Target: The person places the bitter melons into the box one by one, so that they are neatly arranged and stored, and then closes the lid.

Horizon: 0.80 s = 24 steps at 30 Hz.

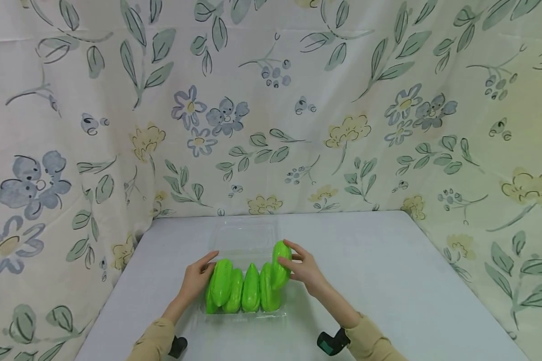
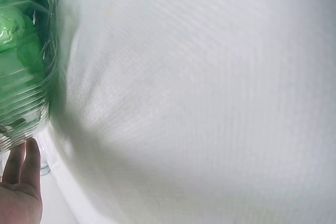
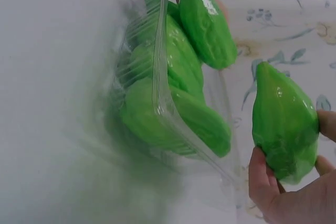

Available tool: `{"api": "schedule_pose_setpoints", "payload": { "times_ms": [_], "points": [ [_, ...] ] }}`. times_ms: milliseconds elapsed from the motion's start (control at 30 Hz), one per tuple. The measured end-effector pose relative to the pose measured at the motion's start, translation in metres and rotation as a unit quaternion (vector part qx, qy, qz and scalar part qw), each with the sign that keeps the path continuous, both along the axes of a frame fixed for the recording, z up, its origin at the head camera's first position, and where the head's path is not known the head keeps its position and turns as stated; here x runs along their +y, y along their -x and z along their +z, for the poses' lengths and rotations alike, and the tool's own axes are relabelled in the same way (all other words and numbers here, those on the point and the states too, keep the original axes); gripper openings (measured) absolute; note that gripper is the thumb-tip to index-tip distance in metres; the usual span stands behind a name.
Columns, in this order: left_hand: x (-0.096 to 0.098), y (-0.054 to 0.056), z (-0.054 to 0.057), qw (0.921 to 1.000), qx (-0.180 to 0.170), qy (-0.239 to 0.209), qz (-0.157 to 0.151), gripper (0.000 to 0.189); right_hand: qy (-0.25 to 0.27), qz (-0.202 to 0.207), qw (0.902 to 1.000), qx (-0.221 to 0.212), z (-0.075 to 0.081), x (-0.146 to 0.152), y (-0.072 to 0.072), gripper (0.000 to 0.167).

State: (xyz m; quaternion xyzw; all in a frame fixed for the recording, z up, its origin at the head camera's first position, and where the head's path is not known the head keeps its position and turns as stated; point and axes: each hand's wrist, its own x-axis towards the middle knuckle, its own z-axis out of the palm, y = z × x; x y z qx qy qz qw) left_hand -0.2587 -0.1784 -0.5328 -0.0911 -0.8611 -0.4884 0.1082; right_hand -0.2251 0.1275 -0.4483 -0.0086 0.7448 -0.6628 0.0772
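My right hand [image 1: 306,268] holds a glossy bright green, pointed fruit-like piece [image 3: 286,124] between thumb and fingers. It is raised beside the right end of a clear plastic clamshell box [image 3: 160,77]. Inside the box several like green pieces [image 1: 251,291] stand side by side, and one green piece [image 3: 207,24] leans higher over the others at the left end. My left hand [image 1: 197,278] is at the box's left side. In the left wrist view its straight fingers [image 2: 31,163] reach the ribbed outer wall; its thumb is hidden there.
The box's clear lid [image 1: 246,235] lies opened back on the white tabletop [image 1: 357,260]. A floral curtain [image 1: 271,100] hangs behind the table and along both sides. Dark wrist-worn devices [image 1: 333,343] show at the sleeves.
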Motion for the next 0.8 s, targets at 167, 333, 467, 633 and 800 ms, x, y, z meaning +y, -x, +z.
{"api": "schedule_pose_setpoints", "payload": {
  "times_ms": [167,333,467,633,800],
  "points": [
    [0.0,-0.001,0.001,1.0,-0.004,0.005,0.003,0.036,0.005,0.018,0.9998,0.004,0.002,-0.006,-0.001,0.058],
    [0.001,-0.001,0.002,0.9999,-0.008,0.011,0.006,0.036,0.009,0.031,0.9995,0.005,0.005,-0.012,-0.003,0.059],
    [0.001,-0.001,0.003,0.9998,-0.013,0.015,0.01,0.036,0.01,0.038,0.9992,0.006,0.008,-0.017,-0.005,0.059],
    [0.001,-0.001,0.003,0.9998,-0.014,0.01,0.008,0.036,0.012,0.049,0.9986,0.011,0.009,-0.024,-0.007,0.06],
    [0.0,0.0,0.001,0.9999,-0.006,0.008,0.005,0.036,0.018,0.062,0.9978,0.012,0.01,-0.029,-0.008,0.061]
  ]
}}
